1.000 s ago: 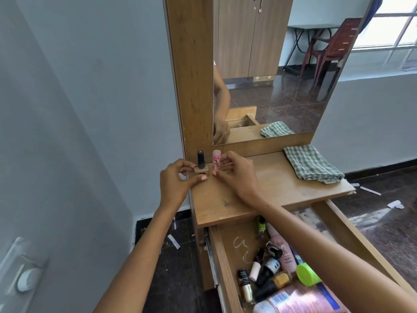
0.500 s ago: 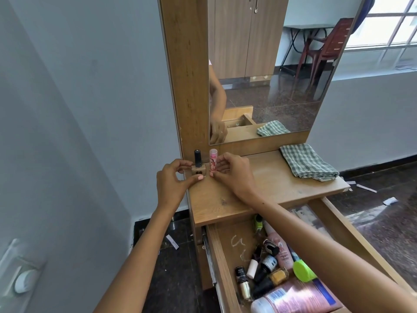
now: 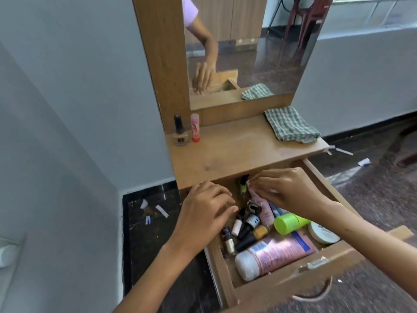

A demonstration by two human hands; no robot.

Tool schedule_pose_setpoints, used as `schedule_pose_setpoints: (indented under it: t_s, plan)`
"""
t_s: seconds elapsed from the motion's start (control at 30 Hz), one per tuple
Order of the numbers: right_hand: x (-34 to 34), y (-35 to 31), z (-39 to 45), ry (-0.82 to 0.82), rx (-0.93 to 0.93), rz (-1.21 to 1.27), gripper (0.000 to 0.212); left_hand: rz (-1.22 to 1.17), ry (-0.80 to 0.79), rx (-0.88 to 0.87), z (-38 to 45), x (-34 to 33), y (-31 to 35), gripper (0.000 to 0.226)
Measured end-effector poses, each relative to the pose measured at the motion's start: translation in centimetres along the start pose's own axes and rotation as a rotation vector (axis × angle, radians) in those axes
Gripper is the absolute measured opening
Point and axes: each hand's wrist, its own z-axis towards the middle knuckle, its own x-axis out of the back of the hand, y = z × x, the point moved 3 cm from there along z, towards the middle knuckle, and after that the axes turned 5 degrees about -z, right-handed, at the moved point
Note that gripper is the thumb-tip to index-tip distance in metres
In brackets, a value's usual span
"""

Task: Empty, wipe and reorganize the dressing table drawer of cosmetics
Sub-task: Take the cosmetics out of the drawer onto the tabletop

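Note:
The open wooden drawer (image 3: 293,282) holds several cosmetics: a large pink lotion bottle (image 3: 275,251), a lime-green capped bottle (image 3: 288,222), a white jar (image 3: 322,232), small nail polish bottles (image 3: 229,240) and a slim pink tube (image 3: 262,207). My right hand (image 3: 288,190) is over the drawer's back, fingertips pinched at the pink tube's top end. My left hand (image 3: 207,208) hovers over the drawer's left side, fingers curled down and apart, nothing seen in it. A black-capped nail polish bottle (image 3: 179,132) and a pink lip balm stick (image 3: 195,127) stand upright on the tabletop (image 3: 237,152).
A folded green checked cloth (image 3: 291,125) lies at the tabletop's back right. The mirror (image 3: 259,53) rises behind it. A grey wall stands close on the left. Paper scraps (image 3: 161,210) litter the dark floor beside the table.
Both hands let go of the nail polish bottle and the lip balm on the tabletop and came down to the drawer. The camera tilted down.

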Motion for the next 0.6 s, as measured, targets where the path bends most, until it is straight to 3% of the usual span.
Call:
schedule_pose_setpoints:
  t_s: [0.1,0.2,0.27,0.47,0.6]
  plan:
    - [-0.5,-0.3,-1.1,-0.125,-0.029,-0.111,0.013,0.014,-0.060,-0.001,0.2,-1.3,0.6,0.010]
    - [-2.2,0.0,-1.9,-0.544,-0.211,-0.321,0.031,0.010,-0.059,0.030,0.1,-1.9,0.5,0.009]
    - [-3.0,-0.5,-1.9,-0.701,-0.247,-0.398,0.038,0.020,-0.061,0.041,0.0,-2.0,0.3,0.008]
    - [-4.1,-1.0,-1.2,-0.583,-0.336,-0.385,0.029,0.017,-0.050,0.070,0.1,-1.9,0.4,0.010]
    - [-2.2,-0.7,-1.8,-0.297,-0.488,-0.086,0.025,-0.002,0.001,0.108,0.0,-1.3,0.2,0.020]
